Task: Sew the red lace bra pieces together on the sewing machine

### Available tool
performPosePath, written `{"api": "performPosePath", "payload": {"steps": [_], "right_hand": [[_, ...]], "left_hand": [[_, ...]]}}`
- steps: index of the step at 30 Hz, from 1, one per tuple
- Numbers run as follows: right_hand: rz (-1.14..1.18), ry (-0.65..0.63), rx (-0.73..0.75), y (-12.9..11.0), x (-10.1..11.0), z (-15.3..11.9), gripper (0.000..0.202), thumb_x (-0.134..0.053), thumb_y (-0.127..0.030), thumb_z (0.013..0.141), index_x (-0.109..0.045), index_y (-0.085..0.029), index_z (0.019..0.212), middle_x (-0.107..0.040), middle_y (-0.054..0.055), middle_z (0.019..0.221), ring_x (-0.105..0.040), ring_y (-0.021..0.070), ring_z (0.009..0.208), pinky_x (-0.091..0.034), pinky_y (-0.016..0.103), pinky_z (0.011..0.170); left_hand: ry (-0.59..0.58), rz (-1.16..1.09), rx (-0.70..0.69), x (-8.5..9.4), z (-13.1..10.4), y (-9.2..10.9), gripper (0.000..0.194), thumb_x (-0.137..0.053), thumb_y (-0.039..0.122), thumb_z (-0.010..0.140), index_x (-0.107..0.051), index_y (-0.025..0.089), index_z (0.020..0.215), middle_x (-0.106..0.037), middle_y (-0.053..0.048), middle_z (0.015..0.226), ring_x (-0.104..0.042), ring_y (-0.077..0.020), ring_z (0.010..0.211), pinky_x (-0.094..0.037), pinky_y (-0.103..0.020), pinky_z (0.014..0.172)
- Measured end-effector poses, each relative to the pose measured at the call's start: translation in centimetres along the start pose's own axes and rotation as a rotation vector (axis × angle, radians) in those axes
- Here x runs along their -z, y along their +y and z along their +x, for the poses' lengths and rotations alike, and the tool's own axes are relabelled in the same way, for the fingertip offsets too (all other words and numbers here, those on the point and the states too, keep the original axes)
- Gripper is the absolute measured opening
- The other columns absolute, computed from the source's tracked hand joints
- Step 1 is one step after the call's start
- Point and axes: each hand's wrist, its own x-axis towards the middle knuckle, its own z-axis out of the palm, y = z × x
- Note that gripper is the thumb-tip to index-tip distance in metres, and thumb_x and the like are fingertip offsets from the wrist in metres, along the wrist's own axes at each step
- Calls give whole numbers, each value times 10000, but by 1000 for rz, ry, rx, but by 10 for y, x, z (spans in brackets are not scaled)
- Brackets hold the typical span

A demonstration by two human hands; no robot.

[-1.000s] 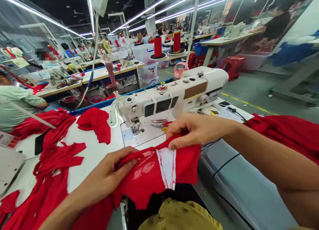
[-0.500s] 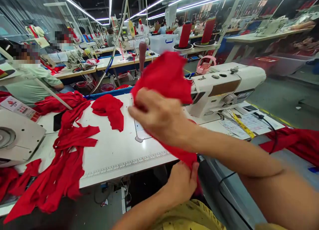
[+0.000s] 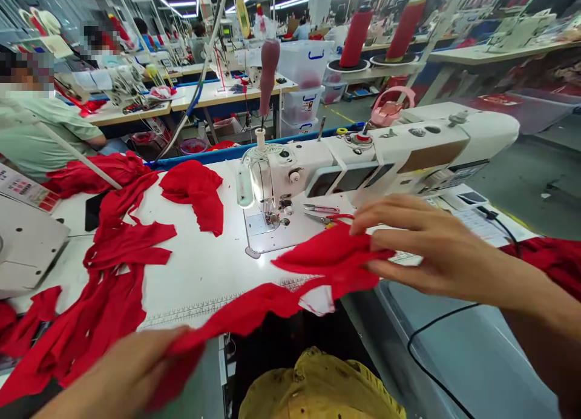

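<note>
A red fabric piece (image 3: 267, 299) with a small white patch stretches between my two hands in front of the sewing machine (image 3: 408, 143). My left hand (image 3: 131, 361), low at the left and blurred, is closed on one end. At the right, my right hand (image 3: 408, 243) grips the other end between thumb and fingers, over the table's front edge. Behind the cloth, snips (image 3: 321, 209) lie on the machine bed near the lit needle area. A folded red piece (image 3: 197, 192) rests on the white table (image 3: 181, 292), left of the needle.
Long red strips (image 3: 120, 261) spread over the table's left side and hang off its front. Part of another machine (image 3: 27, 231) stands far left. A black cable (image 3: 411, 346) crosses a grey surface at right. A person in light green (image 3: 49, 125) sits beyond the table at left.
My right hand has lowered and moved right with the cloth, uncovering the needle area. My left hand has moved left, and the fabric now spans between both hands.
</note>
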Motion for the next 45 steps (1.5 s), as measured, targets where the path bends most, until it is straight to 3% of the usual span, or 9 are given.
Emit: {"api": "performPosePath", "payload": {"steps": [5,9,12,15,19,22,26,33,45], "right_hand": [[-435,-35,-83,42,-32,-15,238,-571,-293,971,-640,-197,764,-722,70,875,-621,227,886,-429,381,839],[-544,-3,-70,37,-46,-37,225,-587,-295,964,-641,-211,763,-733,48,953,-622,222,937,-424,374,894],[-298,-193,-71,16,-62,-56,265,-553,-343,982,-678,-199,798,-734,79,995,-650,244,950,-463,422,922],[-15,-134,-130,-1,-77,-58,220,-518,-284,992,-711,-179,971,-729,110,1077,-662,248,985,-517,429,906],[347,60,-177,-10,-104,-28,331,-384,-83,985,-671,-177,1119,-722,85,1076,-662,177,1007,-548,326,889],[551,3,-127,-7,-136,-3,318,-389,-125,1004,-664,-180,1155,-716,89,1119,-655,173,1068,-535,320,943],[602,-261,-130,6,-160,8,380,-622,-289,953,-601,-176,1315,-632,115,1339,-526,237,1311,-450,408,1091],[644,-533,-185,19,-142,8,694,-761,-331,847,-472,-205,1466,-474,101,1519,-378,258,1439,-323,422,1184],[642,-676,-87,35,-137,12,941,-827,-320,775,-317,-194,1556,-310,136,1610,-293,301,1480,-286,459,1206]], "left_hand": [[343,509,197,35,45,18,542,-317,209,880,-608,129,1330,-744,-151,947,-688,-353,908,-521,-472,790],[630,575,60,10,53,22,577,-316,199,930,-405,168,1499,-720,-107,990,-654,-314,1040,-462,-494,969],[524,463,-145,-23,43,5,559,-338,246,971,-330,221,1530,-637,-149,1292,-578,-357,1228,-413,-562,1045],[463,262,-341,-35,38,9,552,-469,368,971,-369,259,1503,-525,-159,1450,-512,-358,1327,-455,-519,1044],[533,-22,-471,-30,69,57,409,-423,172,997,-525,308,1369,-654,-27,1299,-637,-166,1170,-508,-295,1008],[480,-84,-579,-34,111,93,335,-387,179,1018,-662,228,1203,-707,-46,1182,-661,-153,1082,-543,-270,943],[228,170,-410,-38,141,109,398,-565,384,963,-600,259,1340,-624,-83,1345,-581,-268,1173,-592,-319,709],[-17,323,-324,-14,146,109,569,-618,464,918,-457,381,1457,-530,-58,1404,-541,-265,1122,-499,-264,560],[-46,330,-353,-16,162,87,839,-669,677,782,-378,385,1513,-465,-106,1435,-483,-337,1212,-522,-388,801]]}}
